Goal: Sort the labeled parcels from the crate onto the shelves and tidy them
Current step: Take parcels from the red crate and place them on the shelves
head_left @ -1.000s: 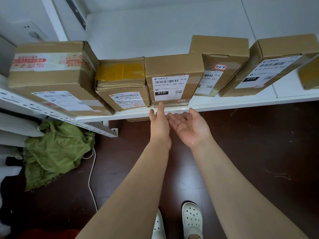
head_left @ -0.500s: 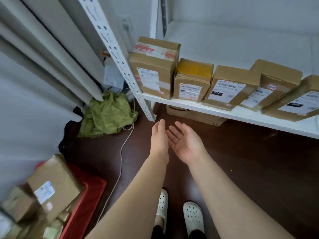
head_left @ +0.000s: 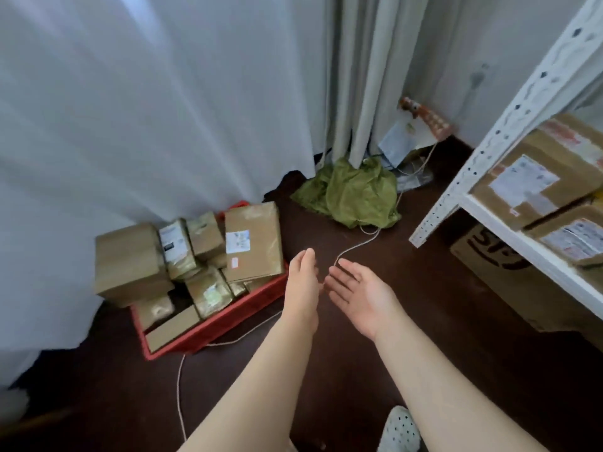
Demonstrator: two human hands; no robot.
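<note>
At the far left a pale curtain (head_left: 146, 125) is hanging to the floor. The red crate (head_left: 208, 331) is sitting right against its hem, likely parked there to keep the walkway free. Unsorted parcels (head_left: 205, 236) are lying heaped in it at loose angles, piled above the rim. A tall parcel (head_left: 253, 243) is leaning at the crate's right end with its label facing up, which is making it the easiest one to read and lift.

Just right of that parcel the left hand (head_left: 301, 288) is hovering edge-on, its fingers (head_left: 306, 259) straight and released, gripping nothing. A thin cord (head_left: 355, 244) is trailing over the dark floor from near a crumpled green cloth (head_left: 355, 194) farther back, running behind the hands and past the crate's front. The right hand (head_left: 362, 291) is hanging close beside the left, palm up, fingers loose and empty. The pair seem to be readying to cup a box from both sides.

At the right, the white shelf (head_left: 535, 254) is carrying shelved parcels (head_left: 535, 177) side by side with labels outward, presumably so codes can be checked. A carton (head_left: 509, 278) is sitting on the floor beneath.
</note>
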